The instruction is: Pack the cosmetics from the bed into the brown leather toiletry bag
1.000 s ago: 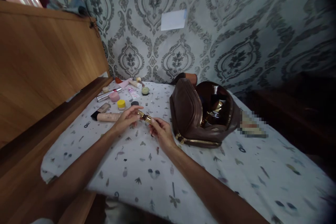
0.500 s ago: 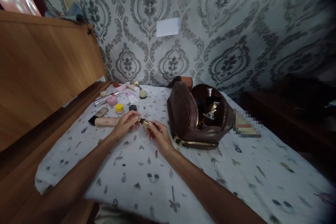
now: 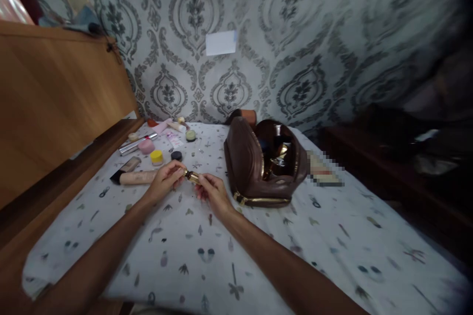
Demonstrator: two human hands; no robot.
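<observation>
Between my two hands is a small gold-and-dark tube (image 3: 192, 176), too small to tell its exact kind. My left hand (image 3: 167, 177) pinches its left end, and my right hand (image 3: 214, 192) grips the right end between thumb and fingers. Just behind my left hand lies a beige squeeze tube (image 3: 136, 177) with a black cap. A yellow-lidded jar (image 3: 156, 158) and a dark round jar (image 3: 176, 156) stand beyond that hand. To the right of my right hand sits a brown makeup bag (image 3: 244, 157), unzipped, with shiny bottles (image 3: 283, 152) inside.
More cosmetics lie toward the wall: a pink jar (image 3: 146, 146), a silver tube (image 3: 137, 143) and a pale green jar (image 3: 190, 136). A wooden panel (image 3: 62, 98) borders the left side. A blurred-out flat item (image 3: 325, 170) lies right of the bag.
The view has shifted slightly, so everything sits further left. Both hands keep hold of the small tube, whose two ends look slightly further apart.
</observation>
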